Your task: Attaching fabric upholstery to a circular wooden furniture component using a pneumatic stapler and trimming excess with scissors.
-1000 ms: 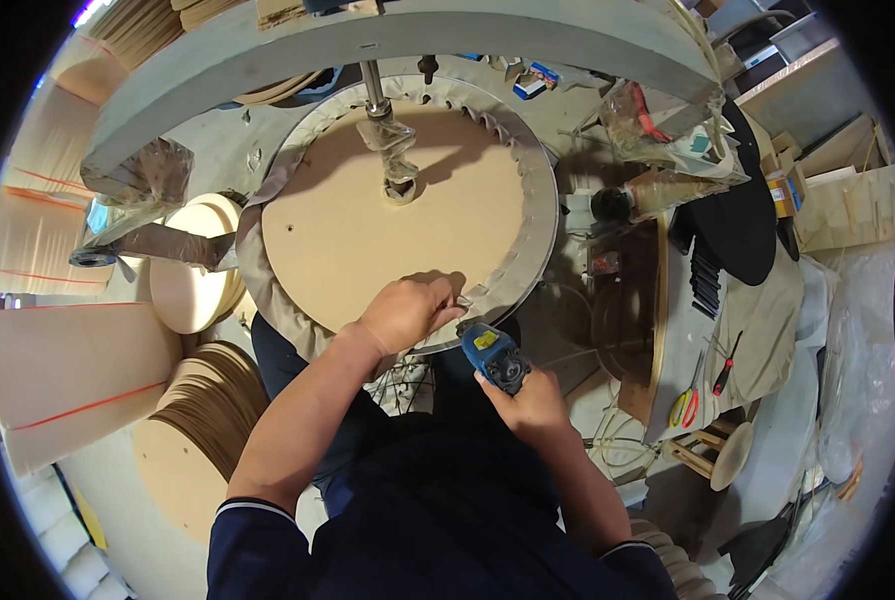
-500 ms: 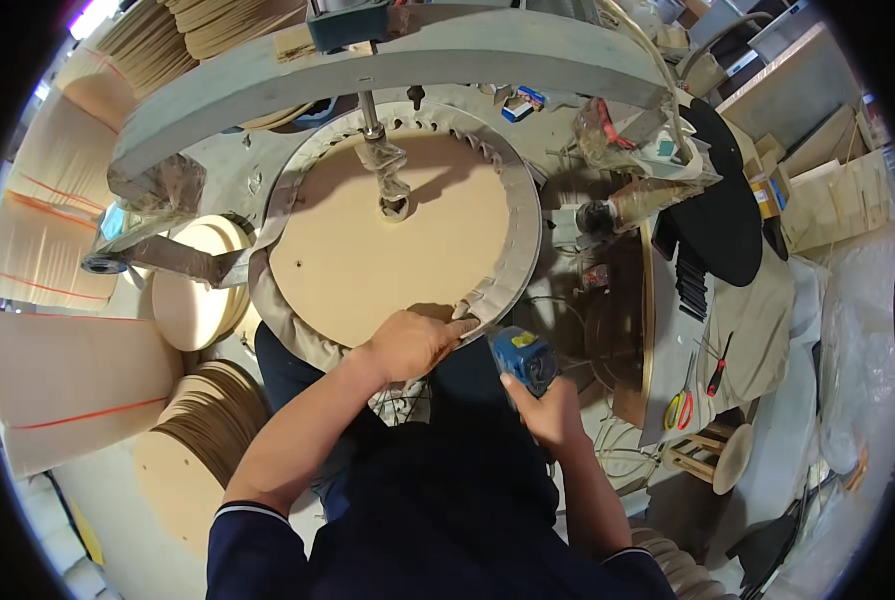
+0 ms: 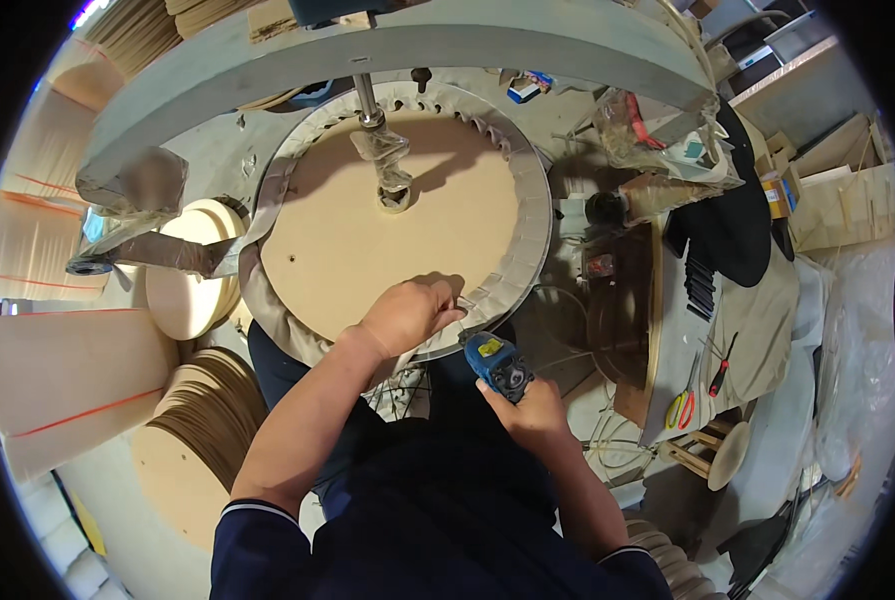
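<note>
A round wooden board (image 3: 367,255) lies face up, ringed by pale grey fabric (image 3: 529,190) folded in pleats over most of its rim. At the near left the fabric hangs looser. My left hand (image 3: 407,315) is closed at the board's near edge, its fingers pinching the fabric. Just to the right, my right hand (image 3: 532,408) grips a blue staple gun (image 3: 495,362) with a yellow label on top. The staple gun's nose is at the near-right rim, close to my left fingertips; whether it touches the fabric I cannot tell. A plastic-wrapped metal shaft (image 3: 391,165) meets the board's middle.
A curved grey metal frame (image 3: 387,60) arches over the far side. Stacked wooden discs (image 3: 212,410) stand at the left, beside wrapped bundles (image 3: 77,375). To the right, scissors (image 3: 681,408) and a screwdriver (image 3: 723,365) lie on a table, with a small stool (image 3: 717,455) below.
The staple gun has moved left and turned toward the rim near my left hand. My left fingers have curled into a pinch on the fabric. The view has shifted slightly.
</note>
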{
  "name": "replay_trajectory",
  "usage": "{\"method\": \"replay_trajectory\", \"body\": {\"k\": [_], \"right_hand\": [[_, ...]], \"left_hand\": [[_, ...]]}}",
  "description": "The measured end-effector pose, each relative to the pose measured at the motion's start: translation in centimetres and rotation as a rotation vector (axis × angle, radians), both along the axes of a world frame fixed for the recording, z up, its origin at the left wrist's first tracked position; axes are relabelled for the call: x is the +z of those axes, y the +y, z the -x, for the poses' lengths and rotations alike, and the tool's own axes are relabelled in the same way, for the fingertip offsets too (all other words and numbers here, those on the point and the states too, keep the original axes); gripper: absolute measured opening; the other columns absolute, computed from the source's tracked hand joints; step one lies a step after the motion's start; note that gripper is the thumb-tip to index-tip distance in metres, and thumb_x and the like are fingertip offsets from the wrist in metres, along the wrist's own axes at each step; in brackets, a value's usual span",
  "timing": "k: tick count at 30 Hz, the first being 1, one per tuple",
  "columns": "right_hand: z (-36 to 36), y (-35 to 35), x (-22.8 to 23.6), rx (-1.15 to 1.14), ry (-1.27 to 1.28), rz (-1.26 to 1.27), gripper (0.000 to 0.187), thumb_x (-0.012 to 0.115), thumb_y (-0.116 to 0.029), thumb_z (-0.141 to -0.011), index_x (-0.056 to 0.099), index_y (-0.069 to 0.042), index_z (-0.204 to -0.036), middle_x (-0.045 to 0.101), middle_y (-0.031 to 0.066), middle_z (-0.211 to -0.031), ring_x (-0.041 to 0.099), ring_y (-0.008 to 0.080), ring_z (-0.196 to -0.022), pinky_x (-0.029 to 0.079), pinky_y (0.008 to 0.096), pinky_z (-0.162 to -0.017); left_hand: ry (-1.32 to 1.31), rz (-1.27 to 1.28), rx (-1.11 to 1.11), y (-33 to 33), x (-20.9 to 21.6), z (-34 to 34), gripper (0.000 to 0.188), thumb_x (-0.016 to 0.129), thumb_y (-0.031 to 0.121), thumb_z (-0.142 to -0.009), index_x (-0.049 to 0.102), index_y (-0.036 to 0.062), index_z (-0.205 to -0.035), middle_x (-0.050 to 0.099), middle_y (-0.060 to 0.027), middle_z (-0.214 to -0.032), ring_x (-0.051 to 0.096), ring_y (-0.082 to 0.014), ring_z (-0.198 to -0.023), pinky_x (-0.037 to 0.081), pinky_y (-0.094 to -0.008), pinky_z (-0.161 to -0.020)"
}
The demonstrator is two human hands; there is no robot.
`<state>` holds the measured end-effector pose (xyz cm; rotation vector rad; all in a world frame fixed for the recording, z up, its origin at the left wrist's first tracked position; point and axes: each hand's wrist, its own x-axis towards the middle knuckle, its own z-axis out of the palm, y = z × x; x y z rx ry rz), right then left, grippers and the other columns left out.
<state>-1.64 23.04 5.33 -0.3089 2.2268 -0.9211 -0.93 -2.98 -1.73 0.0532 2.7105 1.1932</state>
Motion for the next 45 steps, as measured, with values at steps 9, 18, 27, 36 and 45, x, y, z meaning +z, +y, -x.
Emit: {"method": "replay_trajectory", "body": {"k": [9,18,27,36,45], "right_hand": [[1.2,-2.0,-0.2,-0.048,0.1,-0.021,0.041,0.078,-0.034,-0.095,0.072,-0.001,-0.12,0.075,0.0285,-0.102,0.071,0.0478,-0.104,0.059,0.0498,-0.084],[0.1,3.2,-1.2,-0.197,0.017,0.051,0.038,0.082,-0.032,-0.095,0.077,0.001,-0.111,0.079,0.0181,-0.091,0.08,0.0249,-0.09,0.058,0.0395,-0.078],[-0.7,1.5,-0.6,-0.088,0.005,0.095,0.038,0.081,-0.037,-0.094,0.079,-0.006,-0.116,0.08,0.0194,-0.099,0.079,0.0358,-0.099,0.059,0.0421,-0.08],[0.3,-1.3,-0.8,0.021,0.053,0.034,0.038,0.074,-0.034,-0.097,0.07,-0.003,-0.118,0.076,0.0247,-0.101,0.071,0.0485,-0.102,0.058,0.0513,-0.084],[0.9,-2.0,0.1,-0.017,0.168,0.046,0.041,0.077,-0.036,-0.096,0.072,-0.002,-0.118,0.076,0.0261,-0.098,0.071,0.0476,-0.102,0.058,0.0518,-0.083]], "left_hand": [[0.105,-0.008,0.056,1.3,0.0,1.0,0.026,0.066,0.032,-0.105,0.061,0.0066,-0.103,0.071,-0.0177,-0.097,0.069,-0.0434,-0.091,0.054,-0.0523,-0.08],[0.045,0.143,-0.225,1.8,2.5,-1.9,0.042,0.061,0.026,-0.105,0.063,0.0153,-0.145,0.075,-0.0195,-0.096,0.073,-0.0421,-0.09,0.058,-0.0507,-0.083],[0.05,0.078,-0.106,-0.3,0.5,-0.4,0.024,0.065,0.03,-0.106,0.066,0.0066,-0.106,0.075,-0.0178,-0.092,0.071,-0.0419,-0.087,0.056,-0.0508,-0.076],[0.123,-0.013,0.064,-0.2,-0.7,0.1,0.03,0.074,0.035,-0.101,0.065,0.0067,-0.098,0.072,-0.0171,-0.088,0.069,-0.0415,-0.08,0.055,-0.0499,-0.073],[-0.053,-0.027,0.185,1.6,0.1,0.2,0.032,0.061,0.039,-0.108,0.066,0.0087,-0.117,0.076,-0.0182,-0.103,0.072,-0.0424,-0.094,0.057,-0.0521,-0.082]]}}
